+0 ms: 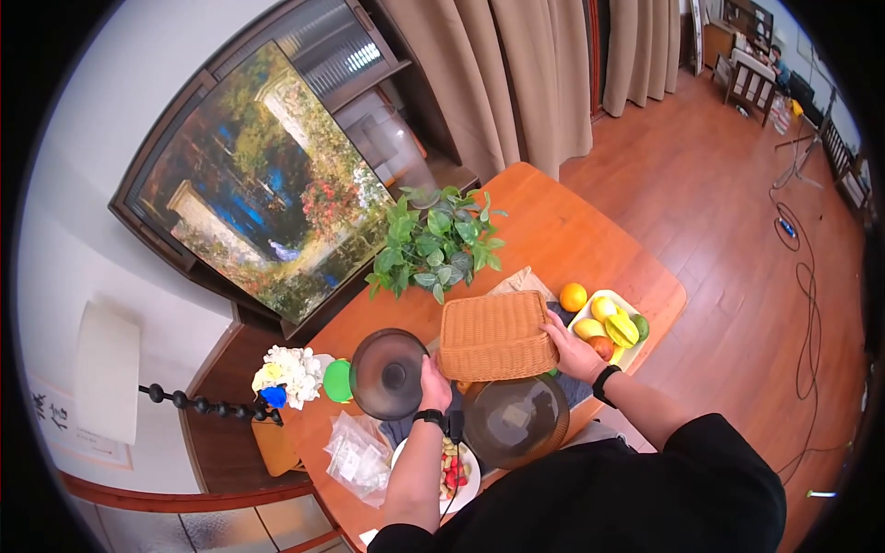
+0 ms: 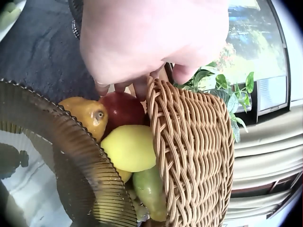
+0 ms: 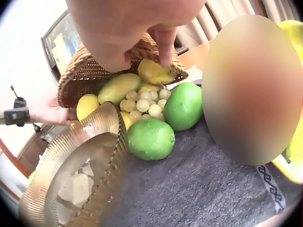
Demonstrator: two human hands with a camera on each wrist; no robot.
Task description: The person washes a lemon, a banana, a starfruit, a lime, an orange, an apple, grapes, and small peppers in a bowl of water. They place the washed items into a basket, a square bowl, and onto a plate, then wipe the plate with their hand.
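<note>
Both hands hold a tan wicker basket (image 1: 495, 334), tipped on its side with its opening toward the person. My left hand (image 1: 435, 382) grips one end at the rim; my right hand (image 1: 573, 352) grips the other, fingertips reaching inside the rim. Fruit lies at the basket's mouth: a lemon-yellow fruit (image 2: 129, 147), a red fruit (image 2: 124, 111) and an orange-yellow fruit (image 2: 84, 114) in the left wrist view. The right wrist view adds pale grapes (image 3: 150, 105), a mango-like fruit (image 3: 119, 89) and two green fruits (image 3: 184, 106). An amber ribbed glass bowl (image 1: 516, 419) stands right before them.
A dark round dish (image 1: 373, 364) is left of the basket, near a plastic bag (image 1: 355, 461) and white plate (image 1: 473, 488). At right are an orange (image 1: 573, 297) and a fruit tray (image 1: 634, 302). A leafy plant (image 1: 438, 240) stands behind. Dark cloth (image 3: 189, 189) lies underneath.
</note>
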